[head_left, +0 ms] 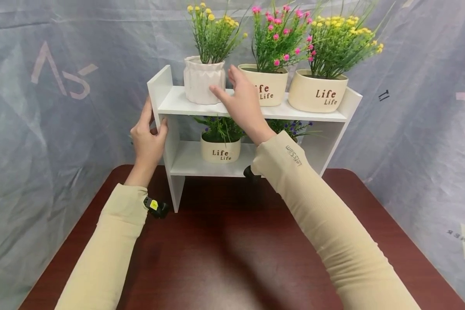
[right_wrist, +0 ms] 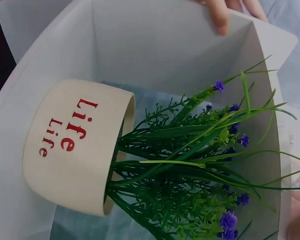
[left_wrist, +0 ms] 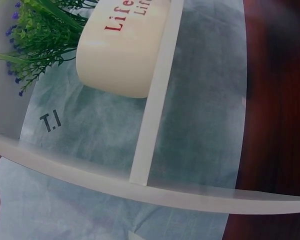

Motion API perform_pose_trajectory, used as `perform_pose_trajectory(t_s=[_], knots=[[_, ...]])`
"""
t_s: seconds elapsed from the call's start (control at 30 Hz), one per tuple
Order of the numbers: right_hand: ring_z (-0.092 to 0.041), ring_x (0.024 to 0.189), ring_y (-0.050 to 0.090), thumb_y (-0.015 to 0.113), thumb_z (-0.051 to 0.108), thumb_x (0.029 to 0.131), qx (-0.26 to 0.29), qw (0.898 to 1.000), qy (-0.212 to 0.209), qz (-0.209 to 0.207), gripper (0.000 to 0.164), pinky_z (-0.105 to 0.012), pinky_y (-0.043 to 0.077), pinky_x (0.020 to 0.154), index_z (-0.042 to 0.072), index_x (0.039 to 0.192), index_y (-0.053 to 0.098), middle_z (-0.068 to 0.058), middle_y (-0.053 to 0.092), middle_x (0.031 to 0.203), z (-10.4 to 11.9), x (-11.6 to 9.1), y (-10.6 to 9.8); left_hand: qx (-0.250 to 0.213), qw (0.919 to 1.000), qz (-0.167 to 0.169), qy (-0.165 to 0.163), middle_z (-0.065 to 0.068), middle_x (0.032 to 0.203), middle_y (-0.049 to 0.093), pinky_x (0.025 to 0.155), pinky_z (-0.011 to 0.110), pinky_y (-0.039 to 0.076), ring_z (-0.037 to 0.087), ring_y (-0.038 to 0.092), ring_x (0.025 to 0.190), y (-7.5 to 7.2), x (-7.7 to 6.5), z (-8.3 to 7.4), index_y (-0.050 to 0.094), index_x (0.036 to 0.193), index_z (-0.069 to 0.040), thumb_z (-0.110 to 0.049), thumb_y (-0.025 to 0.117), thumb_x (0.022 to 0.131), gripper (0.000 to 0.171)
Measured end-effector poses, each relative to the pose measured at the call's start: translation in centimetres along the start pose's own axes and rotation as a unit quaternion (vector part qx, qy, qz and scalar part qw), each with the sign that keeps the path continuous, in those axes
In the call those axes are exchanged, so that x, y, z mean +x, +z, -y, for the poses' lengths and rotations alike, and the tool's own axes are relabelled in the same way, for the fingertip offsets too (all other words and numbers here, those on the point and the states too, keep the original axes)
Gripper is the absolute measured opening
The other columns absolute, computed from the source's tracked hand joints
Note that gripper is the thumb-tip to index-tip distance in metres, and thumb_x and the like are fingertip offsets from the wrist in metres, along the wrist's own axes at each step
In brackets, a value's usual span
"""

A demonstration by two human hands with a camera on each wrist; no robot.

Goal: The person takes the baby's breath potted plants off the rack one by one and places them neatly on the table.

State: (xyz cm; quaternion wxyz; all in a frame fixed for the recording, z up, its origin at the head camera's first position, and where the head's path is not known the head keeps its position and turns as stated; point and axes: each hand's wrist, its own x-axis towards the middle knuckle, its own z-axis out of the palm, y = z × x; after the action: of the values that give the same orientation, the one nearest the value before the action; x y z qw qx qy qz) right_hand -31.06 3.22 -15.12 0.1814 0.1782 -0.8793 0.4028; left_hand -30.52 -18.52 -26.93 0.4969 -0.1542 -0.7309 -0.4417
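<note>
A white two-tier shelf (head_left: 209, 171) stands on the table. My left hand (head_left: 147, 140) grips its left side panel, thumb on the inner side and fingers outside; in the right wrist view those fingertips (right_wrist: 220, 22) show over the panel. On the top tier, at the left, sits a white ribbed flowerpot (head_left: 201, 84) with yellow flowers. My right hand (head_left: 244, 101) is at this pot's right side, thumb in front of it and fingers extended between it and a cream oval flowerpot (head_left: 273, 92) with pink flowers.
Another cream flowerpot (head_left: 314, 94) with yellow flowers stands at the top tier's right end. Below, a "Life" flowerpot (head_left: 211, 153) with purple flowers sits on the lower tier, and a second purple-flowered plant (head_left: 294, 128) is partly behind my right arm. A grey curtain (head_left: 81, 129) hangs behind the dark red table (head_left: 178, 258).
</note>
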Motion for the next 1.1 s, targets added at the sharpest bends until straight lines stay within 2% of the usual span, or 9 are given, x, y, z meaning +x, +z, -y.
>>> perform_pose_trajectory(t_s=[0.13, 0.23, 0.33, 0.47, 0.57, 0.67, 0.87, 1.1], knots=[[-0.009, 0.142, 0.038, 0.060, 0.045, 0.093, -0.030, 1.000, 0.003, 0.002, 0.079, -0.020, 0.031, 0.116, 0.010, 0.154, 0.024, -0.003, 0.034, 0.157, 0.3, 0.7, 0.2, 0.008, 0.9999, 0.001, 0.009, 0.005, 0.145, 0.051, 0.070, -0.002, 0.042, 0.026, 0.061, 0.120, 0.0, -0.1, -0.1, 0.038, 0.150, -0.013, -0.006, 0.057, 0.095, 0.059], [-0.013, 0.137, 0.045, 0.060, 0.046, 0.093, -0.058, 0.998, 0.008, 0.001, 0.075, -0.022, 0.036, 0.114, 0.010, 0.151, 0.031, -0.004, 0.044, 0.151, 0.6, 1.3, 0.5, 0.012, 0.9999, 0.002, 0.003, 0.004, 0.145, 0.051, 0.071, -0.002, 0.042, 0.026, 0.061, 0.120, -0.1, -0.2, 0.0, 0.039, 0.150, -0.014, -0.006, 0.058, 0.094, 0.059], [-0.016, 0.136, 0.045, 0.060, 0.050, 0.092, -0.076, 0.997, 0.023, 0.006, 0.078, -0.024, 0.036, 0.114, 0.010, 0.152, 0.029, -0.004, 0.046, 0.149, 0.9, 1.8, 0.6, 0.006, 1.0000, 0.001, -0.006, 0.002, 0.145, 0.052, 0.071, -0.002, 0.042, 0.025, 0.061, 0.120, -0.1, -0.2, 0.0, 0.040, 0.149, -0.016, -0.005, 0.057, 0.094, 0.059], [-0.015, 0.134, 0.046, 0.059, 0.053, 0.091, -0.057, 0.997, 0.044, 0.022, 0.084, -0.024, 0.036, 0.114, 0.011, 0.155, 0.022, -0.005, 0.045, 0.150, 1.0, 2.5, 0.8, 0.003, 1.0000, 0.001, 0.000, 0.001, 0.146, 0.051, 0.071, -0.001, 0.043, 0.025, 0.061, 0.120, 0.0, -0.1, 0.2, 0.040, 0.149, -0.016, -0.006, 0.057, 0.094, 0.058], [-0.015, 0.126, 0.052, 0.060, 0.052, 0.091, -0.033, 0.998, 0.049, 0.031, 0.082, -0.024, 0.041, 0.109, 0.013, 0.153, 0.026, -0.005, 0.050, 0.144, 1.0, 2.8, 0.9, 0.005, 1.0000, 0.002, 0.005, 0.001, 0.145, 0.051, 0.071, -0.001, 0.044, 0.024, 0.062, 0.119, 0.0, 0.0, 0.2, 0.040, 0.149, -0.015, -0.006, 0.057, 0.095, 0.058], [-0.014, 0.124, 0.053, 0.061, 0.051, 0.091, -0.016, 0.998, 0.053, 0.038, 0.079, -0.024, 0.042, 0.106, 0.015, 0.153, 0.027, -0.004, 0.051, 0.143, 0.8, 2.9, 1.0, 0.008, 1.0000, 0.001, 0.004, 0.002, 0.145, 0.052, 0.072, -0.001, 0.044, 0.023, 0.062, 0.119, 0.0, 0.0, 0.2, 0.041, 0.149, -0.015, -0.006, 0.058, 0.094, 0.058], [-0.013, 0.127, 0.051, 0.063, 0.047, 0.090, 0.018, 0.998, 0.055, 0.035, 0.077, -0.022, 0.042, 0.106, 0.016, 0.152, 0.029, -0.002, 0.047, 0.146, 0.6, 2.8, 0.9, 0.006, 1.0000, -0.004, 0.002, 0.002, 0.145, 0.052, 0.073, 0.000, 0.044, 0.022, 0.062, 0.120, 0.0, -0.1, 0.2, 0.042, 0.148, -0.015, -0.006, 0.059, 0.094, 0.058], [-0.013, 0.124, 0.053, 0.068, 0.042, 0.088, 0.032, 0.998, 0.042, 0.034, 0.079, -0.019, 0.044, 0.104, 0.012, 0.151, 0.032, -0.004, 0.049, 0.144, 0.6, 2.7, 0.9, 0.008, 0.9999, -0.007, 0.011, 0.003, 0.145, 0.052, 0.074, 0.000, 0.045, 0.022, 0.061, 0.120, 0.0, -0.1, 0.1, 0.041, 0.149, -0.014, -0.006, 0.059, 0.094, 0.059]])
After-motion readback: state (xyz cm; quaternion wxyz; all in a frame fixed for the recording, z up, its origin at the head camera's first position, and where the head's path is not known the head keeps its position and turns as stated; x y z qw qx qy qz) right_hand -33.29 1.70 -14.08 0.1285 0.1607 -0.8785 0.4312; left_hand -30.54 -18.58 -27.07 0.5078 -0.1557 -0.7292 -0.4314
